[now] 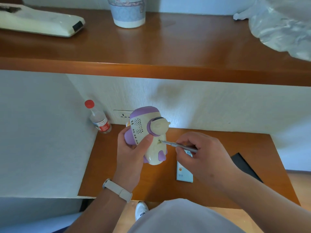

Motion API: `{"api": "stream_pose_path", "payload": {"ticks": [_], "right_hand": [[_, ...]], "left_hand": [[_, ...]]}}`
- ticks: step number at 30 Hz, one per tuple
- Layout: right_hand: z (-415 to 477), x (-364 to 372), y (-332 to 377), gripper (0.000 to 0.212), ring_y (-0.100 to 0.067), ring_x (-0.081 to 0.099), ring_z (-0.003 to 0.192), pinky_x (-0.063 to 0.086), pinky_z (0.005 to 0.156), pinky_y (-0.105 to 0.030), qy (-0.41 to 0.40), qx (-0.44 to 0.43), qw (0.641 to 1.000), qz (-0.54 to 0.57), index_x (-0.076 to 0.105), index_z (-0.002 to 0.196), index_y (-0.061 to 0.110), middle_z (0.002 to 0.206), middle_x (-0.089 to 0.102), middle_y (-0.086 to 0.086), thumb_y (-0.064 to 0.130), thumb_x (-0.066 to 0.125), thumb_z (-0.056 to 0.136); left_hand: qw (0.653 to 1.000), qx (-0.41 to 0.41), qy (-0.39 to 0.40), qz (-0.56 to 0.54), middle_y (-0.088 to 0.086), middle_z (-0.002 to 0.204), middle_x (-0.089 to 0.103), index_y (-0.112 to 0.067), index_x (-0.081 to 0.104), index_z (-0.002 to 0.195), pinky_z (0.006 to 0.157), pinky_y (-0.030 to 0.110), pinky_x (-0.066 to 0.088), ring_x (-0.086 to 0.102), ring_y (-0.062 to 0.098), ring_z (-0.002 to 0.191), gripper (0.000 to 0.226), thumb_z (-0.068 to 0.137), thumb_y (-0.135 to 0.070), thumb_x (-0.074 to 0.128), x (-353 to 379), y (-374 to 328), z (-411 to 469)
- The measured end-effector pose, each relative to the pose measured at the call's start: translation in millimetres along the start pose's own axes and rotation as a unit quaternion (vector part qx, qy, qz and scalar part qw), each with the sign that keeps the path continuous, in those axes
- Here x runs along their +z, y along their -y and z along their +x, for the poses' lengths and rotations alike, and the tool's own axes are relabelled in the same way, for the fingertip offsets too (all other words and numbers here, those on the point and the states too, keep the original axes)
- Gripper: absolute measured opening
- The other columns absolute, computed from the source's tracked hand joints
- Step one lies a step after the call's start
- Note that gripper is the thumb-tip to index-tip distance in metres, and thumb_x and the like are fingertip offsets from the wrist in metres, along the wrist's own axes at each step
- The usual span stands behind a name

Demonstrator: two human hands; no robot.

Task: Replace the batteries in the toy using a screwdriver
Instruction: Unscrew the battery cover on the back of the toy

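A cream and purple toy [146, 132] is held above the low wooden desk [134, 182], turned so its speaker holes and back face me. My left hand [133, 148] grips its body from the left, thumb across the cream shell. My right hand [200, 152] pinches a thin silver screwdriver [178, 144]. The screwdriver's tip sits in a small hole on the toy's back, below the round purple knob.
A small white and blue box [184, 172] lies on the desk under my right hand. A dark flat object [245, 165] lies at the right edge. A red-capped bottle [99, 118] stands back left by a wall socket [122, 115]. A shelf above holds a cup [127, 12].
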State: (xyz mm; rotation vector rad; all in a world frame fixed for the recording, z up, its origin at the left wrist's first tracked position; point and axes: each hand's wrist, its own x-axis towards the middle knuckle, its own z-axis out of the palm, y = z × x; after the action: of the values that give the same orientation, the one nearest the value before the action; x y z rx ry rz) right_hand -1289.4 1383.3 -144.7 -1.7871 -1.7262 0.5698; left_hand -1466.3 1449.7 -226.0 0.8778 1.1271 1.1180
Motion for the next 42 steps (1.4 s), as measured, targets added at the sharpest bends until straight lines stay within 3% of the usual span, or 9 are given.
{"api": "stream_pose_path", "payload": {"ticks": [4, 8, 11, 15, 25, 28, 33, 36, 42], "right_hand": [[0.9, -1.2, -2.5, 0.007, -0.015, 0.051, 0.062, 0.040, 0.055, -0.024, -0.001, 0.000, 1.000, -0.015, 0.072, 0.085, 0.019, 0.066, 0.056, 0.011, 0.024, 0.067, 0.086], [2.1, -3.5, -3.9, 0.008, -0.017, 0.053, 0.064, 0.044, 0.056, -0.028, -0.005, 0.002, 0.999, -0.035, 0.070, 0.083, 0.018, 0.069, 0.058, 0.009, 0.024, 0.066, 0.087], [4.3, -4.9, -5.0, 0.011, -0.019, 0.056, 0.069, 0.050, 0.060, -0.038, 0.000, 0.007, 0.999, -0.048, 0.069, 0.084, 0.018, 0.073, 0.063, 0.004, 0.026, 0.063, 0.087], [6.2, -6.3, -5.9, 0.012, -0.019, 0.057, 0.069, 0.051, 0.061, -0.039, 0.005, 0.007, 0.998, -0.058, 0.069, 0.084, 0.017, 0.074, 0.063, 0.004, 0.027, 0.063, 0.088], [6.4, -10.8, -9.8, 0.025, -0.024, 0.063, 0.077, 0.051, 0.063, -0.042, 0.040, 0.029, 0.996, -0.071, 0.064, 0.085, 0.016, 0.073, 0.062, 0.000, 0.037, 0.054, 0.092], [7.4, -10.1, -11.5, 0.024, -0.023, 0.064, 0.076, 0.051, 0.059, -0.039, 0.037, 0.039, 0.996, -0.066, 0.065, 0.085, 0.017, 0.072, 0.063, 0.001, 0.037, 0.054, 0.091], [9.2, -9.7, -15.5, 0.023, -0.018, 0.057, 0.063, 0.046, 0.055, -0.033, 0.024, 0.030, 0.996, -0.085, 0.066, 0.083, 0.020, 0.067, 0.061, 0.003, 0.038, 0.054, 0.090], [10.4, -11.4, -16.6, 0.019, -0.019, 0.055, 0.063, 0.047, 0.056, -0.033, 0.032, 0.011, 0.994, -0.100, 0.065, 0.082, 0.020, 0.068, 0.059, 0.004, 0.034, 0.057, 0.091], [13.9, -13.1, -17.9, 0.018, -0.017, 0.053, 0.060, 0.036, 0.051, -0.023, 0.046, 0.011, 0.994, -0.094, 0.062, 0.081, 0.021, 0.062, 0.053, 0.007, 0.036, 0.057, 0.090]], "left_hand": [[1.000, 0.000, -0.007, 0.000, -0.007, 0.111, 0.067, -0.034, 0.048, 0.128, 0.070, 0.028, 0.061, 0.068, 0.015, 0.109, 0.076, 0.066, -0.040, 0.091, 4.4, 4.8, 2.6], [1.000, 0.006, -0.009, 0.008, -0.014, 0.104, 0.068, -0.041, 0.049, 0.120, 0.067, 0.026, 0.060, 0.068, 0.007, 0.105, 0.065, 0.066, -0.035, 0.085, 6.6, 9.2, 4.1], [1.000, 0.010, -0.009, 0.013, -0.014, 0.105, 0.068, -0.042, 0.049, 0.119, 0.068, 0.027, 0.060, 0.068, 0.010, 0.106, 0.066, 0.064, -0.036, 0.085, 9.0, 10.9, 5.5], [1.000, 0.017, -0.015, 0.017, -0.011, 0.108, 0.066, -0.042, 0.049, 0.119, 0.069, 0.028, 0.061, 0.068, 0.015, 0.107, 0.074, 0.055, -0.046, 0.086, 13.5, 11.4, 5.2], [0.998, 0.038, -0.020, 0.036, -0.007, 0.112, 0.064, -0.042, 0.048, 0.115, 0.070, 0.029, 0.061, 0.067, 0.015, 0.107, 0.063, 0.064, -0.033, 0.083, 19.7, 13.8, 6.8], [0.998, 0.047, -0.022, 0.044, -0.007, 0.114, 0.063, -0.043, 0.047, 0.115, 0.072, 0.030, 0.062, 0.066, 0.017, 0.108, 0.063, 0.064, -0.033, 0.083, 21.9, 13.5, 7.1], [0.996, 0.063, -0.010, 0.061, -0.025, 0.098, 0.064, -0.044, 0.046, 0.113, 0.066, 0.024, 0.060, 0.066, 0.001, 0.102, 0.065, 0.066, -0.036, 0.090, 24.0, 10.5, 6.6], [0.995, 0.068, -0.011, 0.078, -0.026, 0.098, 0.063, -0.045, 0.045, 0.113, 0.067, 0.025, 0.061, 0.065, 0.002, 0.103, 0.065, 0.060, -0.040, 0.082, 24.7, 8.9, 5.5], [0.989, 0.093, -0.013, 0.115, -0.030, 0.097, 0.062, -0.045, 0.044, 0.112, 0.064, 0.020, 0.059, 0.063, -0.002, 0.100, 0.062, 0.066, -0.034, 0.084, 26.1, 8.8, 3.3]]}}
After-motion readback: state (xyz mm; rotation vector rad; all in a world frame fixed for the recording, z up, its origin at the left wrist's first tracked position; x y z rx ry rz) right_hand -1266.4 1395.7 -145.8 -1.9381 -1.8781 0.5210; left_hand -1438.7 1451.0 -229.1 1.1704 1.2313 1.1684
